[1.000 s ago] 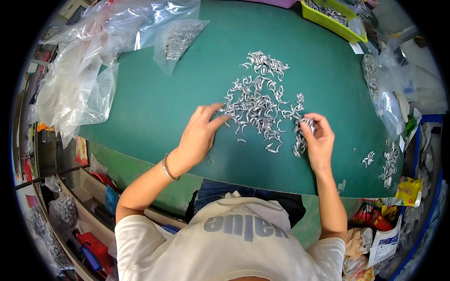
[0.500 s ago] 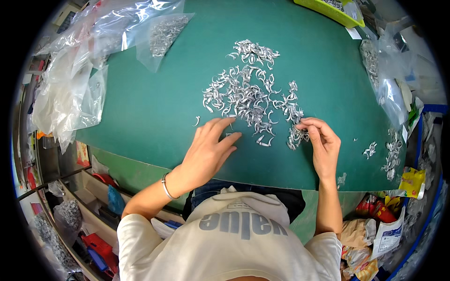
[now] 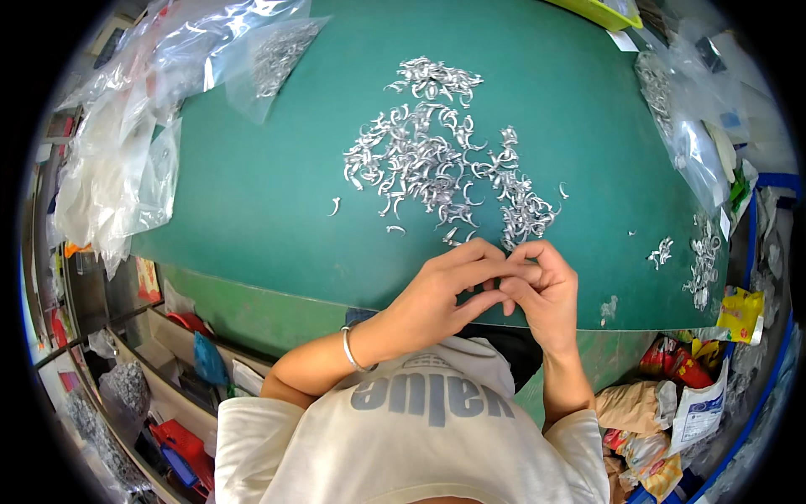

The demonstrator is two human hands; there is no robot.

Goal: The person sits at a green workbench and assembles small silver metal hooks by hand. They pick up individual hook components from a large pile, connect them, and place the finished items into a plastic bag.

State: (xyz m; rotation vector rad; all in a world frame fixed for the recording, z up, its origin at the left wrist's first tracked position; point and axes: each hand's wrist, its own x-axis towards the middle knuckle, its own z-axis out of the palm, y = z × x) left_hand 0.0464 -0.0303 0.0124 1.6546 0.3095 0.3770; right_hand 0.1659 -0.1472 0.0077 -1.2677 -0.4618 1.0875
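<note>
My left hand (image 3: 457, 281) and my right hand (image 3: 544, 290) meet at the near side of the green tabletop (image 3: 277, 193). Their fingertips are pinched together, and whatever lies between them is hidden by the fingers. Just beyond them spreads a large pile of small curved silver metal pieces (image 3: 420, 155). A narrower cluster of the same pieces (image 3: 525, 210) lies right above my fingers, and a smaller heap (image 3: 437, 80) sits farther off. One loose curved piece (image 3: 335, 207) rests left of the pile. A metal bracelet (image 3: 350, 349) circles my left wrist.
Clear plastic bags (image 3: 126, 181) cover the table's left side, one bag holding metal pieces (image 3: 280, 63). More pieces (image 3: 703, 260) lie near the right edge, beside another filled bag (image 3: 659, 92). A yellow-green bin (image 3: 609, 10) stands at the far right. Below left are open drawers (image 3: 180, 370).
My left hand has moved right and my right hand has come nearer and left, so both now touch. The view has shifted slightly.
</note>
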